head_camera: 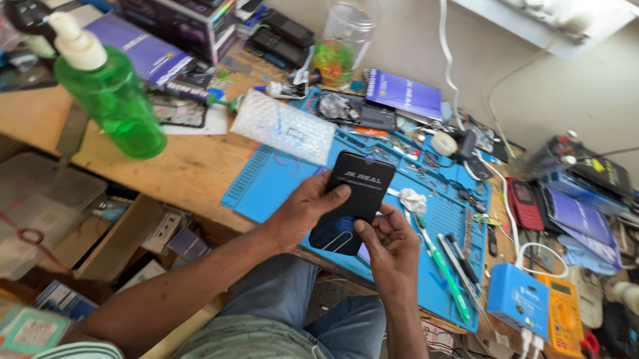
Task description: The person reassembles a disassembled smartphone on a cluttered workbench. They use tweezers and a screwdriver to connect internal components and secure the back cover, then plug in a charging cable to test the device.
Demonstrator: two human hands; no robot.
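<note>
My left hand [301, 211] grips a black flat screen-protector packet [354, 195] by its left edge, thumb across the front. At the packet's lower end my right hand [388, 245] pinches it with thumb and fingers. The packet is held tilted above a blue repair mat [277, 174] on a wooden bench. A crumpled white wipe [412, 200] lies on the mat just right of the packet.
A green pump bottle [113, 98] stands at the left. A bubble-wrap pouch [284, 126] lies behind the packet. Tweezers and a green-handled tool [447, 272] lie on the mat's right. A blue charger box [517, 298], a yellow multimeter [562, 319] and a red phone [524, 203] crowd the right side.
</note>
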